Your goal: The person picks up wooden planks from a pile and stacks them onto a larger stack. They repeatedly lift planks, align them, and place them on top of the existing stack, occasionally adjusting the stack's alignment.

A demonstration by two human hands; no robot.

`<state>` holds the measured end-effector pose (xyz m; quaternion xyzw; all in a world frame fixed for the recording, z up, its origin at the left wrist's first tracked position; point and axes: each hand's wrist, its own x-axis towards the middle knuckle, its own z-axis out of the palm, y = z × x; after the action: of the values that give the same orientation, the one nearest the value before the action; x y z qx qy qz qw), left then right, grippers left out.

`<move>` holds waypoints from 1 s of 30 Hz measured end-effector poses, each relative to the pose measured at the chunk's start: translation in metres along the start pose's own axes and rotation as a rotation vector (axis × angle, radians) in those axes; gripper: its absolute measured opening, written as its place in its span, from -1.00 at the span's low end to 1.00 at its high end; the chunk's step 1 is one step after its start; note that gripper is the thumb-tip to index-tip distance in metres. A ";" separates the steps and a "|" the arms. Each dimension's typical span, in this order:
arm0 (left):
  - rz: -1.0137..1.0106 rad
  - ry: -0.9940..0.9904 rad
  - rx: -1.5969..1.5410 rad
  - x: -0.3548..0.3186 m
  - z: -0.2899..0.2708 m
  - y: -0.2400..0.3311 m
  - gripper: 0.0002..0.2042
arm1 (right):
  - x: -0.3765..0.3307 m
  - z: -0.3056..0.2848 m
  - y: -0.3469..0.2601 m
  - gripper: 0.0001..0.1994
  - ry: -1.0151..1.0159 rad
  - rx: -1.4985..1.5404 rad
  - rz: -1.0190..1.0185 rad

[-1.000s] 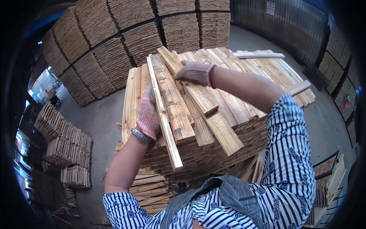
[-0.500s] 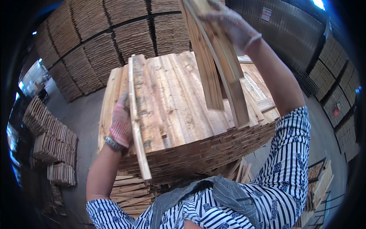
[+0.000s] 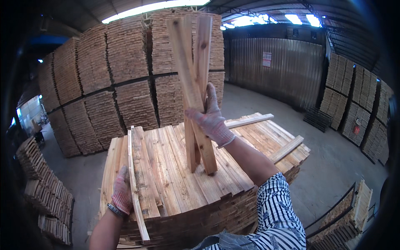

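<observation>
My right hand [image 3: 211,123], in a pale knit glove, is closed around a bundle of wooden boards [image 3: 192,87]. The boards stand nearly upright and cross each other, their lower ends at the top of a lumber stack [image 3: 179,183]. My left hand [image 3: 121,191], also gloved, grips a narrow wooden board [image 3: 134,183] from its left side. That board is on edge along the left part of the stack, and its near end sticks out past the front. Some of the left fingers are hidden behind it.
Two loose boards, a far one [image 3: 250,121] and a nearer one [image 3: 287,149], lie crosswise on the stack's right side. Tall lumber piles [image 3: 129,58] rise behind. A smaller stack [image 3: 46,196] stands at left, and a metal-framed rack with wood [image 3: 341,221] at lower right.
The view has tipped up, showing more of the hall. My right hand has brought its boards from a slant to nearly upright, and they now fan into a cross. My left hand keeps its board.
</observation>
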<state>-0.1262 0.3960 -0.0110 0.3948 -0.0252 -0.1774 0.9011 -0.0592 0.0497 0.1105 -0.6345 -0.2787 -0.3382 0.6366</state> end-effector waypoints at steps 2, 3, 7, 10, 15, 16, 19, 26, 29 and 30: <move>0.012 0.009 0.011 -0.002 0.002 -0.001 -0.44 | 0.005 0.007 -0.009 0.20 0.006 -0.091 0.149; 0.009 -0.006 0.015 -0.005 0.008 0.002 -0.44 | 0.011 0.007 -0.016 0.21 -0.011 -0.129 0.144; -0.025 -0.048 0.020 0.001 0.005 -0.003 -0.43 | 0.030 -0.011 -0.055 0.19 -0.171 -0.449 0.271; -0.002 -0.034 0.082 -0.003 -0.002 -0.003 -0.40 | 0.014 -0.002 -0.072 0.01 -0.408 -0.959 0.377; 0.011 -0.043 0.125 -0.003 0.000 -0.005 -0.35 | -0.047 0.009 -0.037 -0.23 -0.975 -1.351 0.696; 0.015 -0.043 0.131 -0.003 0.001 -0.004 -0.34 | -0.055 0.006 -0.028 -0.25 -0.955 -1.369 0.655; 0.031 -0.008 0.134 0.000 0.003 -0.003 -0.35 | -0.065 0.005 -0.009 -0.27 -0.940 -1.402 0.586; 0.000 0.042 0.021 -0.007 0.009 0.001 -0.53 | -0.050 -0.021 -0.014 -0.20 -0.820 -1.195 0.621; -0.003 0.042 -0.002 -0.002 0.002 -0.001 -0.53 | -0.033 -0.071 -0.025 -0.20 -0.673 -1.008 0.652; -0.016 0.058 -0.005 -0.006 0.006 -0.001 -0.53 | -0.029 -0.095 -0.020 -0.23 -0.586 -0.835 0.749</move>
<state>-0.1329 0.3929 -0.0071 0.3978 0.0044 -0.1734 0.9009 -0.0998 -0.0418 0.0969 -0.9503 -0.0448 0.0151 0.3078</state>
